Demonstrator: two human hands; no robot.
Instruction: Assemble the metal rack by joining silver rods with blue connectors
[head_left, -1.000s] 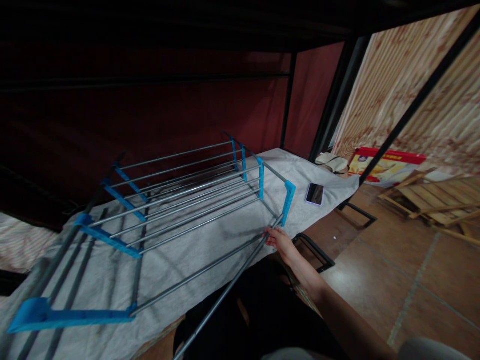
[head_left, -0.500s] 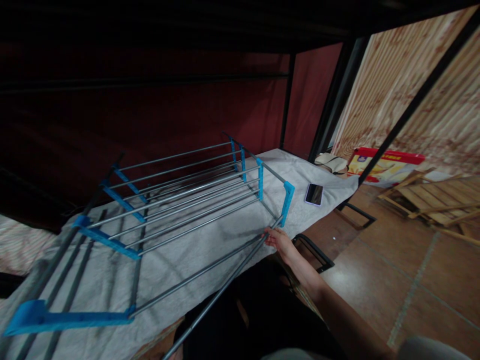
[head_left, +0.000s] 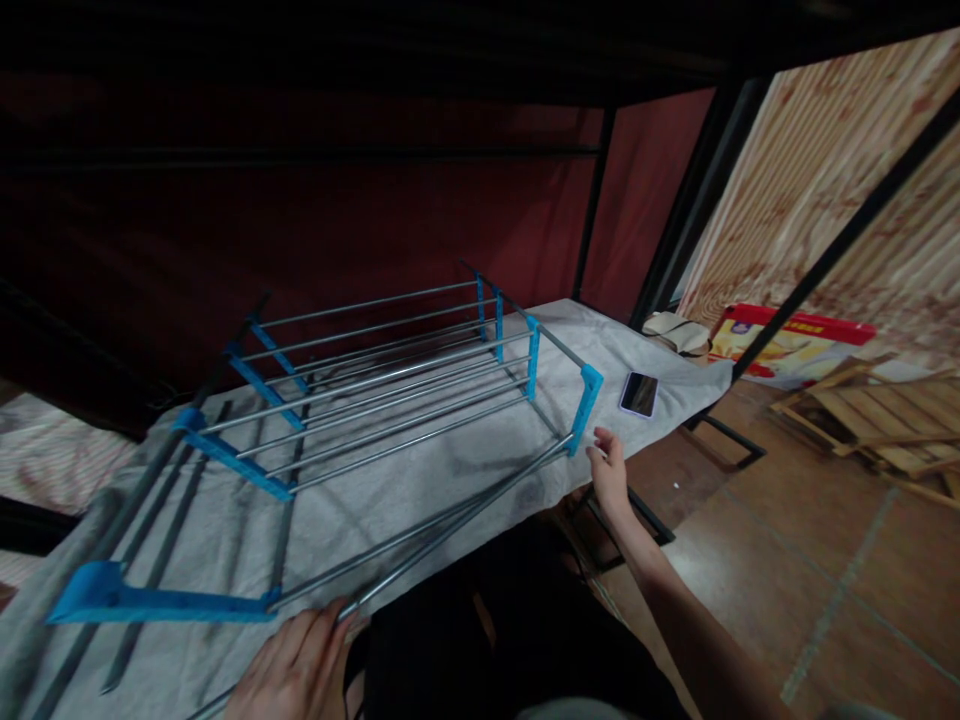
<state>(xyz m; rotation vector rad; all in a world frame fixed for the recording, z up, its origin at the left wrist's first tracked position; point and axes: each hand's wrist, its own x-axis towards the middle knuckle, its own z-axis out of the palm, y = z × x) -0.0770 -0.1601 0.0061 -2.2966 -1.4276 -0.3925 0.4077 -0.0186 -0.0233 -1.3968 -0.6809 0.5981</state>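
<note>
A partly assembled drying rack of grey metal rods [head_left: 397, 372] and blue plastic brackets stands on a grey cloth. My left hand [head_left: 289, 665], at the bottom of the view, is wrapped round a loose metal rod [head_left: 405, 565]. The rod slants up and right, its far end by the blue corner bracket [head_left: 587, 410] at the rack's near right. Just right of that bracket is my right hand [head_left: 609, 468], fingers apart and slightly bent, holding nothing. A second blue end bracket [head_left: 165, 605] sits at the near left, with a cross rod running from it toward the right.
A phone [head_left: 640, 394] lies on the grey cloth [head_left: 525, 490] to the right. Loose rods [head_left: 169, 530] rest at the left. Black frame posts [head_left: 598, 200] stand behind and to the right. On the tiled floor are a red and yellow box [head_left: 787, 345] and a folded wooden piece [head_left: 881, 410].
My right hand has let go of the rod and moved right, past the corner bracket. My left hand has come up into view with the rod, whose near part is now higher.
</note>
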